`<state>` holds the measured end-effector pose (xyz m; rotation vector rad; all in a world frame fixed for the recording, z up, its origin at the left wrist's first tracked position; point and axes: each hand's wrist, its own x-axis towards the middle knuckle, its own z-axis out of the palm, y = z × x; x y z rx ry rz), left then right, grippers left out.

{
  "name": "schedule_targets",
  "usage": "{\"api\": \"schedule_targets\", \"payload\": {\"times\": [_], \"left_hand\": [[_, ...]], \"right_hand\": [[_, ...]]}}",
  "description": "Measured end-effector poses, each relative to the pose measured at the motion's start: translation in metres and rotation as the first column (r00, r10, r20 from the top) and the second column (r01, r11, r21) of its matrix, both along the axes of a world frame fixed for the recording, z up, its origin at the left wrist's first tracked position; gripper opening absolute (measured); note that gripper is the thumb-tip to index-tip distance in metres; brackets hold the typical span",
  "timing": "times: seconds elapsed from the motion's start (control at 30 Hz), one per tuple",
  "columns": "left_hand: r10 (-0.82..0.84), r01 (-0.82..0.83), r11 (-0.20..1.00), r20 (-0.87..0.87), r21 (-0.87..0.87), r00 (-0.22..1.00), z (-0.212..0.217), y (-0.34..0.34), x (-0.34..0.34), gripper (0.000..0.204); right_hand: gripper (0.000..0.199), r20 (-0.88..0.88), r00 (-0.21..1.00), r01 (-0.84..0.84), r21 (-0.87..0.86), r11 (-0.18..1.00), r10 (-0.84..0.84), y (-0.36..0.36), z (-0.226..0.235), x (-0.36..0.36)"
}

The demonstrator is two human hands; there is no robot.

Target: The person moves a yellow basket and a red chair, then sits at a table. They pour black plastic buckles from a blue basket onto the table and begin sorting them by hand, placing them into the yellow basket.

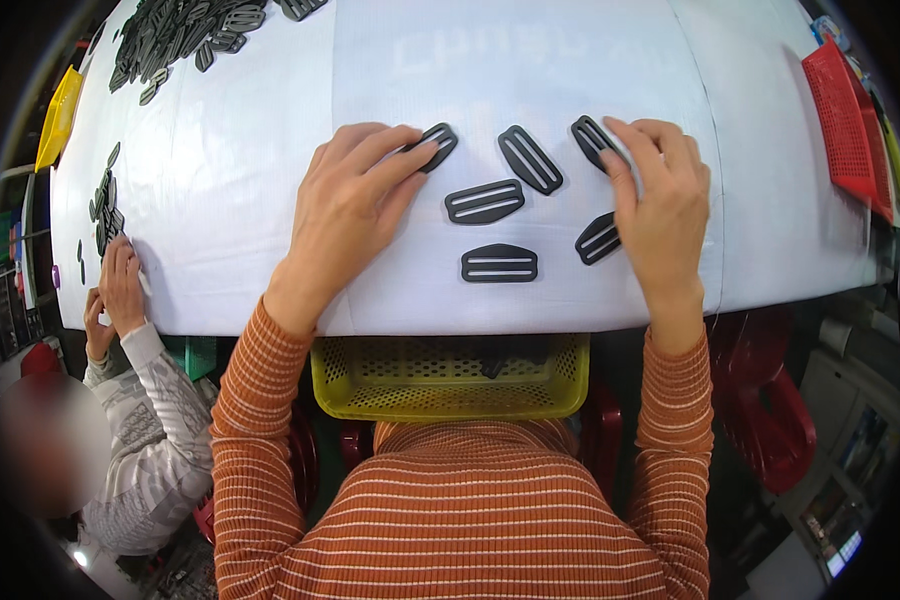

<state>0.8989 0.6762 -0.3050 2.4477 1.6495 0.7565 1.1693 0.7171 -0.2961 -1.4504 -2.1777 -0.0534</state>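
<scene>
My left hand (355, 190) has its thumb and fingers closed on a black plastic slide buckle (444, 146) on the white table. At the right, my right hand (660, 185) grips the edge of another slide buckle (588, 138) between thumb and fingertips. Between my hands lie three loose buckles: a slanted one (530, 160), a nearly level one (484, 202) and a nearer one (499, 263). Beside my right palm rests one more buckle (596, 240), partly hidden by the hand.
A heap of black buckles (185, 35) lies at the far left. A co-worker's hands (120, 290) are by a smaller pile (107, 205). A yellow-green basket (450, 405) sits below the table's front edge at my lap. A red basket (845, 130) stands at the right edge.
</scene>
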Motion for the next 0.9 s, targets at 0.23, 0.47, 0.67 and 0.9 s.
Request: {"api": "schedule_targets", "payload": {"times": [0.23,0.47,0.67,0.9], "left_hand": [[0.078,-0.088,0.995,0.160,0.052,0.984,-0.007,-0.025,0.000,0.028],[0.207,-0.222,0.975,0.285,0.023,0.936,-0.005,-0.026,-0.018,0.034],[0.279,-0.296,0.955,0.334,0.000,0.900,-0.010,-0.028,-0.020,0.035],[0.298,-0.296,0.953,0.356,-0.061,0.885,-0.012,-0.031,-0.016,0.034]], "right_hand": [[0.027,0.024,0.955,-0.297,0.001,0.955,0.297,-0.009,-0.008,-0.030],[0.022,-0.139,0.987,-0.117,-0.287,0.951,0.080,-0.012,0.017,-0.022],[0.030,-0.128,0.989,0.049,-0.194,0.980,-0.075,-0.007,-0.001,0.027],[0.038,-0.046,0.998,0.023,-0.210,0.977,-0.034,-0.012,-0.029,0.027]]}}
